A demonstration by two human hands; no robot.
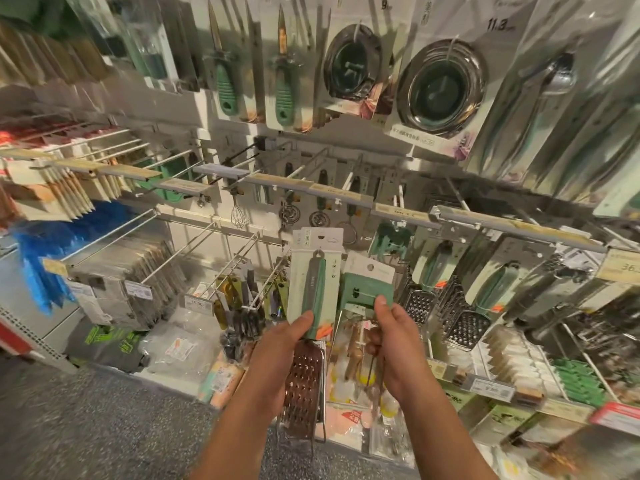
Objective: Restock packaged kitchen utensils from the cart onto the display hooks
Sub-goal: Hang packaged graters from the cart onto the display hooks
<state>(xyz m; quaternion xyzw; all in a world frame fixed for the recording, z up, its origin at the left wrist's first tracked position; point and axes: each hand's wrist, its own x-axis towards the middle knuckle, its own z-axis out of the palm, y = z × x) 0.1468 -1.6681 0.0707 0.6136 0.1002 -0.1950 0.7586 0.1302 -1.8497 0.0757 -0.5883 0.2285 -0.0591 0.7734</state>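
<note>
The left hand [291, 336] gripped a carded grater [313, 292], the right hand [389, 327] pinched a green-handled pack [367, 289]; each card's hole probably needed lining up squarely with a hook [349, 178].

**Shop aisle with a hook wall**

A white display wall [204, 109] carries rows of metal hooks [114, 233] and grey price rails [512, 226]. Below lies speckled grey floor [104, 420]. A red strip [14, 337] edges the left shelf. Warm light falls overhead.
</note>
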